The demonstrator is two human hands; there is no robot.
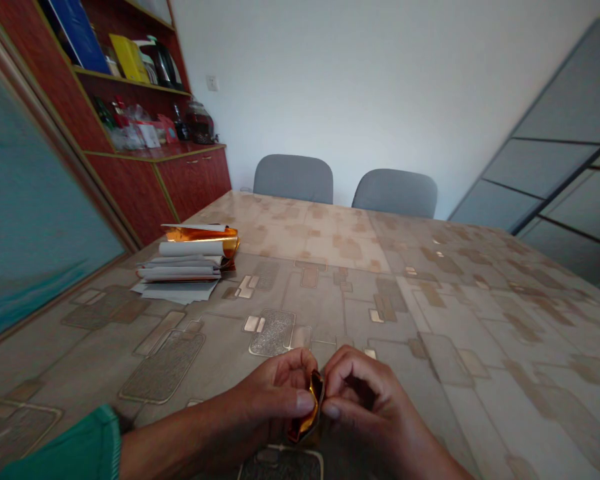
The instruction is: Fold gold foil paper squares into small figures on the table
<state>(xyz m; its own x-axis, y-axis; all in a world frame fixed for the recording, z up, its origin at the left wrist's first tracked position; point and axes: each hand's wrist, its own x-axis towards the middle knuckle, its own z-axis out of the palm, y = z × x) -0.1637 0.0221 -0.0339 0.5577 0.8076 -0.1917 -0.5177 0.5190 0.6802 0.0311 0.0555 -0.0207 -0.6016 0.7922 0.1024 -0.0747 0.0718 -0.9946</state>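
My left hand (275, 397) and my right hand (367, 400) meet low at the near edge of the table, thumbs and curled fingers pinching a small folded piece of shiny gold paper (311, 408) between them. The piece stands on edge between the two thumbs, its gold face towards me. A green sleeve (75, 450) covers my left forearm. Farther off on the left lies a stack of gold and white sheets (193, 260), curled at the top.
The table (430, 313) wears a patterned beige cover. Two grey chairs (294, 177) stand at its far side. A red-brown cabinet (145, 153) with bottles and boxes fills the left wall. Panelled partitions rise on the right.
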